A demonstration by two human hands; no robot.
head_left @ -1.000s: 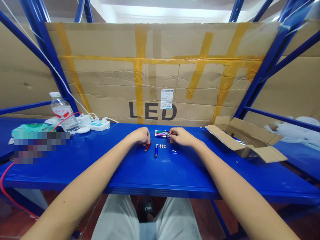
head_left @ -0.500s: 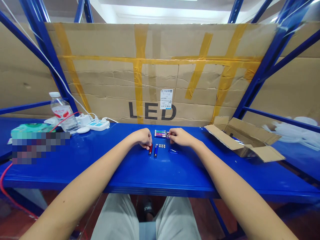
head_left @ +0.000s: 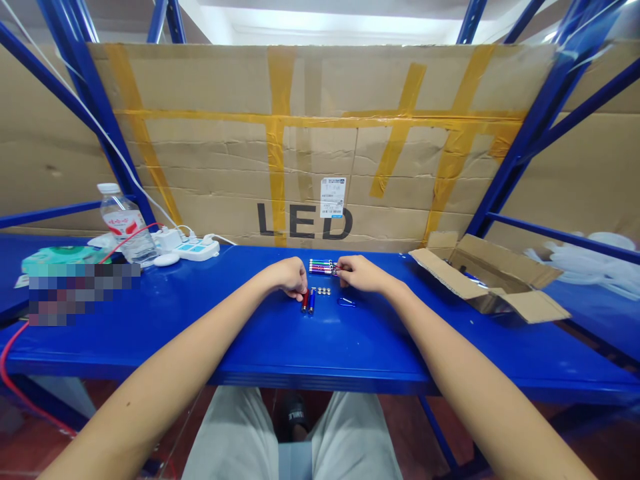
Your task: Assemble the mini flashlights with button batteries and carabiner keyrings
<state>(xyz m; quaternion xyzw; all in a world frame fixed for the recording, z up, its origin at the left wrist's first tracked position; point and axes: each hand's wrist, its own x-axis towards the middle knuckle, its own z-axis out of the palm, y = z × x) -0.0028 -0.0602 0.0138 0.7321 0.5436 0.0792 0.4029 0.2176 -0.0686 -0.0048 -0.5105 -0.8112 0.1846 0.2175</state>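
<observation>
My left hand (head_left: pixel 289 275) is curled on the blue table (head_left: pixel 260 333), its fingertips pinching the top of a small red flashlight (head_left: pixel 305 301). The red one lies right beside a small blue flashlight (head_left: pixel 311 302). My right hand (head_left: pixel 359 273) is closed at the right end of a row of several small coloured flashlights (head_left: pixel 321 267), gripping something small there that I cannot make out. A short line of button batteries (head_left: pixel 321 291) lies between my hands. A blue clip (head_left: pixel 345 302) rests just below my right hand.
An open cardboard box (head_left: pixel 493 280) sits at the right. At the left stand a water bottle (head_left: pixel 124 224), a white power strip (head_left: pixel 193 249), a green pack (head_left: pixel 60 257) and a red wire (head_left: pixel 10 380). A taped cardboard wall marked LED (head_left: pixel 305 222) closes the back.
My left hand has slid the red flashlight rightward and turned it until it lies alongside the blue one. My right hand has stayed at the row of flashlights.
</observation>
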